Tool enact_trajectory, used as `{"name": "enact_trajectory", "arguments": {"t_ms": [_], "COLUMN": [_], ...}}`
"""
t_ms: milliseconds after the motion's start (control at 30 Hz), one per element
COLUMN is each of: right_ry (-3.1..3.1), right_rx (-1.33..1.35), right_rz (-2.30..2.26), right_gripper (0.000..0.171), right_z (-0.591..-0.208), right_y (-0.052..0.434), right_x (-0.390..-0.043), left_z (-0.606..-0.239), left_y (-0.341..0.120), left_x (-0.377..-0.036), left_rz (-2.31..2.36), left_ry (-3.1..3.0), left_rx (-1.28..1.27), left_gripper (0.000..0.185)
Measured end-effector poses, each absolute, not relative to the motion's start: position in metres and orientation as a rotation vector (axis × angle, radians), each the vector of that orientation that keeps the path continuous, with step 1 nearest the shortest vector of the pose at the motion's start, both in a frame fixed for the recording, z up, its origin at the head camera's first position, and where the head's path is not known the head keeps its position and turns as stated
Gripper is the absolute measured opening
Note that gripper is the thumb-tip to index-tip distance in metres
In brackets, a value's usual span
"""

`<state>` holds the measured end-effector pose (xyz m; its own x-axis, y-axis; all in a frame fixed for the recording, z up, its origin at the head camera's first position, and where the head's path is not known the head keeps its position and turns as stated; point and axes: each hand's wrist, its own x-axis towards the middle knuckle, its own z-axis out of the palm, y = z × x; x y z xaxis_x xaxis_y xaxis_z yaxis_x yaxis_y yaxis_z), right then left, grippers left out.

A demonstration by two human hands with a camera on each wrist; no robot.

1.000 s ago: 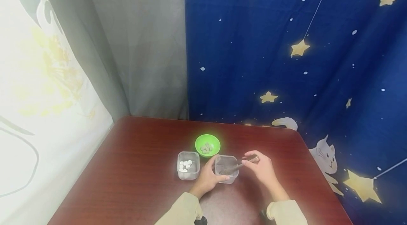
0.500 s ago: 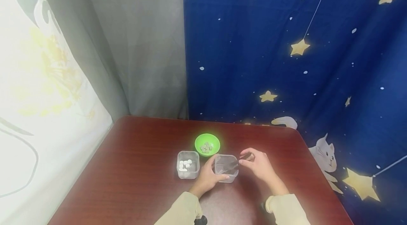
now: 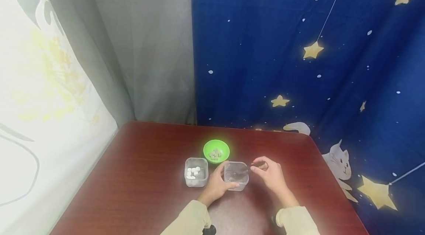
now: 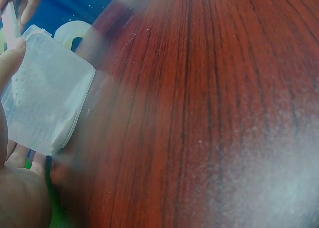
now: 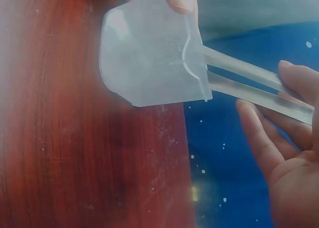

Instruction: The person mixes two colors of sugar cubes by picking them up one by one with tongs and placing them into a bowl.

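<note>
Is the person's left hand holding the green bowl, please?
No, the left hand grips the clear plastic container, while the green bowl sits untouched behind it.

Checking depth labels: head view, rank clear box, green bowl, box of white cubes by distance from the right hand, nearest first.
1. Clear box, just left of the right hand, tongs reaching into it.
2. Green bowl, behind and left.
3. Box of white cubes, farthest left, past the left hand.

Both arms are in loose, pale beige long sleeves, one on the left (image 3: 187, 222) and one on the right (image 3: 295, 222), with cuffs ending at the wrists. Both hands are bare: no gloves, rings or watch showing.
</note>
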<state>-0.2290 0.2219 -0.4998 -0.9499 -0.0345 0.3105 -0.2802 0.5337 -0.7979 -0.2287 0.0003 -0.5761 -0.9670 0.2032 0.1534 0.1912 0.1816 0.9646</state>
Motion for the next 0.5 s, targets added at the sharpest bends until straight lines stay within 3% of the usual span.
{"name": "enact_trajectory", "arguments": {"t_ms": [500], "right_ry": [-2.452], "right_rx": [0.226], "right_rz": [1.408], "right_gripper": [0.018], "right_z": [-0.498], "right_y": [0.2217], "right_x": [-0.2298], "left_z": [-0.5705], "left_y": [-0.001], "left_x": [-0.2271], "left_rz": [1.919], "left_ry": [2.436], "left_rx": [0.419], "left_gripper": [0.088]}}
